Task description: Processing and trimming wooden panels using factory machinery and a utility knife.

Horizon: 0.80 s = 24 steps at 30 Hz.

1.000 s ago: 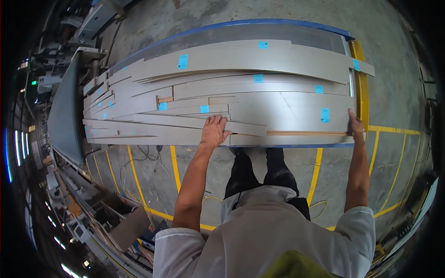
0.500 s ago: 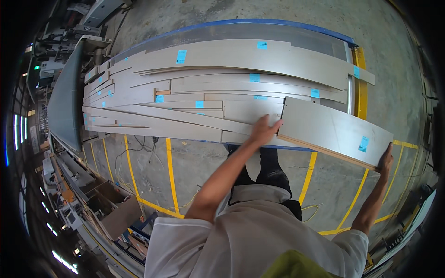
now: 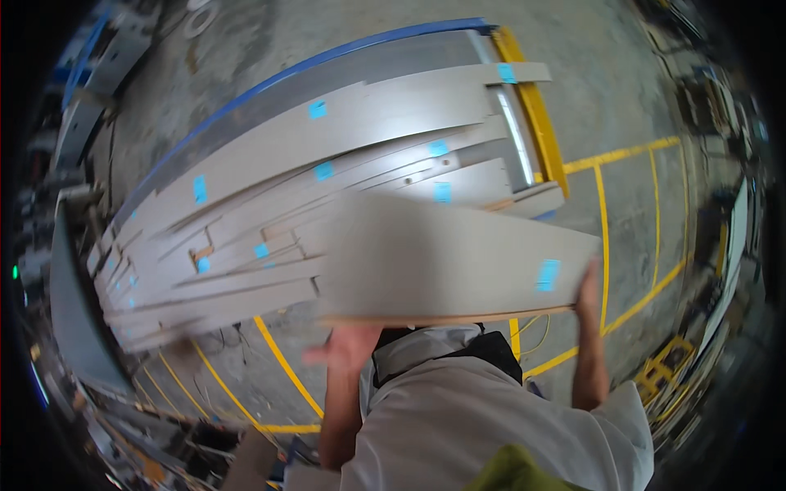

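Note:
A wide pale board (image 3: 458, 262) with a blue label and a brown lower edge is lifted off the stack, close to my body. My right hand (image 3: 588, 288) is closed around its right end. At the near left corner my left hand (image 3: 348, 344) supports it from beneath, thumb sticking out to the left and the other fingers partly hidden under the board. Behind it lie several long pale boards (image 3: 393, 114) with blue labels, spread over a blue-edged roller table. The held board covers part of them, and motion blurs its left side.
A yellow rail (image 3: 536, 114) runs along the right end of the table. Yellow lines (image 3: 606, 245) mark the concrete floor. A dark grey machine panel (image 3: 86, 303) stands at the left, and a yellow frame (image 3: 667, 364) at the lower right.
The board has come up from the stack and closer to my body. My left hand has moved from its left end to beneath the near corner. The whole view has turned.

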{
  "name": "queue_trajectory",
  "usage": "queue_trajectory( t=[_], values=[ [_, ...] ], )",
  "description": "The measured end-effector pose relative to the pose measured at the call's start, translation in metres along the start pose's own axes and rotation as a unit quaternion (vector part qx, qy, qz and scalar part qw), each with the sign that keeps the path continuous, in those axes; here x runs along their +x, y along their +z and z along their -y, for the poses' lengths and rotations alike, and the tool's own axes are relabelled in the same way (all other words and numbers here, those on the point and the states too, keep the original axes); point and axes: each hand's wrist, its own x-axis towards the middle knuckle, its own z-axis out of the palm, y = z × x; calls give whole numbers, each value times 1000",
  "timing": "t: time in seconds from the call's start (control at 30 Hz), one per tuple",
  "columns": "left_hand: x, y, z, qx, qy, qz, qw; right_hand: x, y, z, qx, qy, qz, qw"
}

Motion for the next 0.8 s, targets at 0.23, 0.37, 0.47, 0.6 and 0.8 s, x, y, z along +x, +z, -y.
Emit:
queue_trajectory(
  t=[0.23,0.37,0.47,0.6,0.8],
  values=[
    [-52,-39,10,80,180,-359,912,-92,252,2,-6,-15,69,997],
    [-106,-71,-33,12,269,-388,882,-79,260,30,-125,-191,293,929],
    [-152,-74,-37,-8,346,-368,863,13,284,64,-340,-414,173,826],
    [-209,-72,-37,-67,404,-437,801,117,330,98,-549,-532,164,623],
    [-251,-73,-22,-55,464,-480,743,151,341,120,-595,-409,234,652]
  ],
)
